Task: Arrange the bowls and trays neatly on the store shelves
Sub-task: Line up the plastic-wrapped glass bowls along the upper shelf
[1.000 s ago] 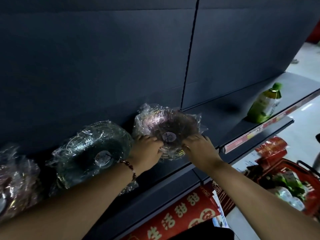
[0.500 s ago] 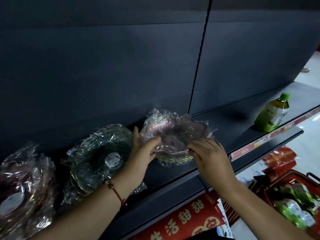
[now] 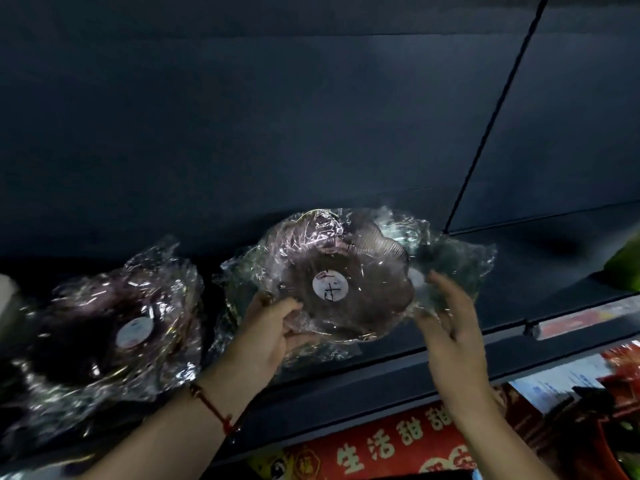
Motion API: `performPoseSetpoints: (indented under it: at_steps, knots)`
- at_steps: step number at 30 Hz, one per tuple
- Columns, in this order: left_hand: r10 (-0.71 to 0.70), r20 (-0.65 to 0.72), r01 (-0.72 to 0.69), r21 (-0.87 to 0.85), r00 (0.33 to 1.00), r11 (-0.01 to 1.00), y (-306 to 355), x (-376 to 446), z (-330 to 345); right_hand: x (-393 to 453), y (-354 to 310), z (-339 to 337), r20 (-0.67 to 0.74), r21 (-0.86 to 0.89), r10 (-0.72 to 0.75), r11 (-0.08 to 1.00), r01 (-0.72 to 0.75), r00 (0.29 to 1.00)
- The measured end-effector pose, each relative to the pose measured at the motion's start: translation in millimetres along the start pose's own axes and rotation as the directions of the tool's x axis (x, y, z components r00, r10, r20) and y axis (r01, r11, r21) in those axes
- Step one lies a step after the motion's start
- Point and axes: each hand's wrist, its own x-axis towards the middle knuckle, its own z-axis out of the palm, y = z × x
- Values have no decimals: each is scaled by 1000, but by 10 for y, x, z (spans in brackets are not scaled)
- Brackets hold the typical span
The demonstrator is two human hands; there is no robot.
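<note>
A pinkish glass bowl (image 3: 360, 299), wrapped in clear film with a white round sticker, is held tilted above the dark shelf (image 3: 346, 379). My left hand (image 3: 268, 332) grips its lower left rim. Just off the bowl's right rim is my right hand (image 3: 446, 317), its fingers spread and holding nothing. Behind the pink bowl stands a greenish wrapped bowl (image 3: 457, 261), showing mostly at its right side. A darker purplish wrapped bowl (image 3: 114, 327) leans on the shelf to the left.
A green bottle (image 3: 623, 268) shows at the right edge of the shelf. A red price strip (image 3: 588, 320) runs along the shelf front. Red packaging with printed characters (image 3: 381, 452) sits on the level below. The dark back panel rises behind the bowls.
The pink bowl has moved left, in front of the green bowl, now held by my left hand alone. My right hand has let go and opened. The view has shifted left.
</note>
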Motion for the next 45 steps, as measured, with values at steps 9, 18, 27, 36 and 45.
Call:
performPoseSetpoints:
  at_steps: [9, 18, 27, 36, 45]
  knots:
    - [255, -89, -235, 186, 963, 954, 209, -499, -1124, -92, -186, 1192, 244, 122, 192, 966, -227, 951]
    - [597, -381, -409, 470, 705, 783, 338, -756, -2338, -439, -467, 2441, 461, 23, 233, 961, -274, 856]
    - [625, -361, -111, 803, 692, 586, 335, -629, -3173, -581, -463, 3263, 440, -211, 26, 975, 75, 898]
    - [583, -231, -95, 876, 779, 473, 385, -380, -3328, -709, -95, 3541, 408, -680, 0, 667, 304, 913]
    - [690, 49, -106, 994, 722, 40, 295, -240, -3516, -821, -320, 3581, 430, -745, 103, 601, 289, 897]
